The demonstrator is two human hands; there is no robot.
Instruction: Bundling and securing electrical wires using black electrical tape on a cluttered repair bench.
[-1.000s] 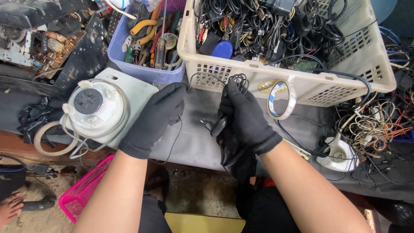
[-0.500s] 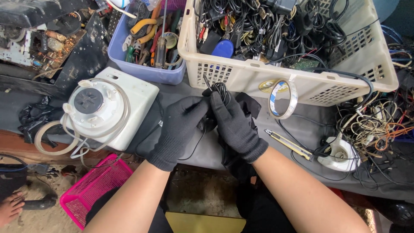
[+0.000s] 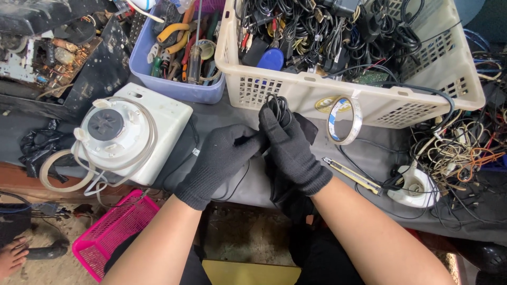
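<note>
From the head camera, both gloved hands meet at the middle of the grey tabletop (image 3: pixel 369 153), just in front of the cream basket of cables (image 3: pixel 338 100). The right hand (image 3: pixel 293 150) is closed around a small coil of thin black cable (image 3: pixel 277 104), with the loops standing up above its fingertips, a grip that looks meant to keep the coil from springing open. The left hand (image 3: pixel 222 161) is curled narrow, its fingertips pressed against the right hand's thumb side, seemingly pinching the loose strand that trails down beneath the palms.

A white round-topped appliance (image 3: pixel 127 137) sits to the left, a blue tub of hand tools (image 3: pixel 179 87) behind it. A roll of clear tape (image 3: pixel 344 120) leans on the basket wall, and a yellow utility knife (image 3: pixel 351 175) lies near the right forearm.
</note>
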